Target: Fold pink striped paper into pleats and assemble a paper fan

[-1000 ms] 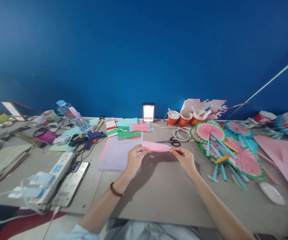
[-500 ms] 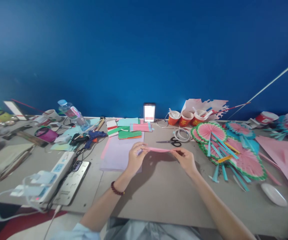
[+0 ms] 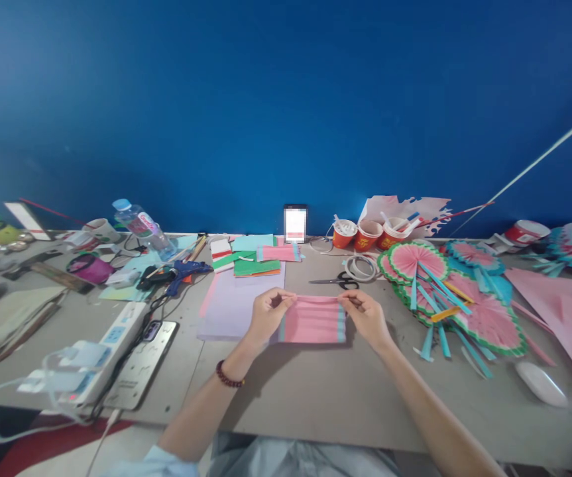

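A pink sheet of paper with pale blue side edges (image 3: 313,321) hangs between my two hands, its surface marked by crosswise creases. My left hand (image 3: 268,315) pinches its upper left corner, and my right hand (image 3: 366,316) pinches the upper right one. Just beyond the paper lie black-handled scissors (image 3: 335,282). Under and behind my left hand is a lilac sheet (image 3: 236,308). On that sheet's far end rest folded green paper (image 3: 258,266) and another pink-and-blue pleated strip (image 3: 280,252).
At right lie pink-and-green paper fans (image 3: 494,318) with blue strips, and a white mouse (image 3: 541,383). Red paper cups (image 3: 368,236) and tape rolls (image 3: 361,267) stand behind. At left are a power strip (image 3: 111,341), a phone (image 3: 141,364), a glue gun (image 3: 183,271) and a bottle (image 3: 144,228).
The pink paper, seen as a narrow edge-on band before, now shows its broad creased face, hanging down toward me. Both hands keep their grip in nearly the same place.
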Demonstrator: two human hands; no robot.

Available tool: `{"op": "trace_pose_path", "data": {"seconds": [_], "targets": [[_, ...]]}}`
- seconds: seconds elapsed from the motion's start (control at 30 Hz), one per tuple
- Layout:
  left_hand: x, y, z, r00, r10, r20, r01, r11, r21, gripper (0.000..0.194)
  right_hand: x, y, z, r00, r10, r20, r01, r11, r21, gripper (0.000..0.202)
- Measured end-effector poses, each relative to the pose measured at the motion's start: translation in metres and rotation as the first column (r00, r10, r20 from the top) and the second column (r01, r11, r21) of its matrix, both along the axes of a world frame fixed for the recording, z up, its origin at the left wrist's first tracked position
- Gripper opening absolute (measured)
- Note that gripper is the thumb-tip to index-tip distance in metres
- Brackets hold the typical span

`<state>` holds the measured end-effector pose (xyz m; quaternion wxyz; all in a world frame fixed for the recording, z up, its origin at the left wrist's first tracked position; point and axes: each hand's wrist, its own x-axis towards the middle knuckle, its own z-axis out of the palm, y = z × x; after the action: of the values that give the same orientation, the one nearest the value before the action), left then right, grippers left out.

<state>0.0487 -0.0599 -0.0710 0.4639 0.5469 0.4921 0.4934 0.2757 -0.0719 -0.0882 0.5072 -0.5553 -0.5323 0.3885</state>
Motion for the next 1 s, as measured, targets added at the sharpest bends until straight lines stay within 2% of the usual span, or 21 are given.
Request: {"op": "trace_pose_path", "data": {"seconds": [0.13,0.23,0.43,0.53,0.63,0.8,0.9,1.0], "targets": [[0.000,0.002,0.002,0.997,-0.023,0.078,0.029,0.997,-0.069,0.022,0.000,0.001,0.002,1.000,0.011,-0.028,-0.012,0.999,-0.033,0.031],[0.000,0.004,-0.004,0.996,-0.067,0.061,0.074,0.990,-0.116,0.020,0.004,0.004,-0.004,1.000,0.026,-0.012,-0.027,0.997,-0.078,0.030],[-0.005,0.012,-0.026,0.978,-0.162,-0.130,0.146,0.981,-0.126,0.018,0.017,0.011,-0.021,0.991,0.094,0.098,-0.072,0.975,-0.209,0.032],[-0.007,0.014,-0.031,0.946,-0.164,-0.281,0.143,0.985,-0.096,0.016,0.022,0.014,-0.025,0.981,0.141,0.132,-0.108,0.967,-0.232,0.034],[-0.006,0.012,-0.029,0.881,-0.155,-0.448,0.150,0.988,-0.047,0.015,0.022,0.015,-0.026,0.971,0.138,0.193,-0.098,0.974,-0.203,0.032],[-0.002,0.009,-0.029,0.684,-0.064,-0.726,0.198,0.975,0.101,0.006,0.015,0.015,-0.033,0.946,0.069,0.316,-0.038,0.994,-0.103,0.024],[-0.001,0.008,-0.033,0.603,-0.013,-0.798,0.222,0.963,0.152,0.007,0.009,0.012,-0.037,0.913,0.055,0.404,-0.040,0.998,-0.047,0.016],[-0.001,0.008,-0.038,0.567,0.030,-0.823,0.247,0.947,0.205,0.010,0.005,0.008,-0.037,0.875,0.051,0.481,-0.059,0.998,0.002,0.012]]}}
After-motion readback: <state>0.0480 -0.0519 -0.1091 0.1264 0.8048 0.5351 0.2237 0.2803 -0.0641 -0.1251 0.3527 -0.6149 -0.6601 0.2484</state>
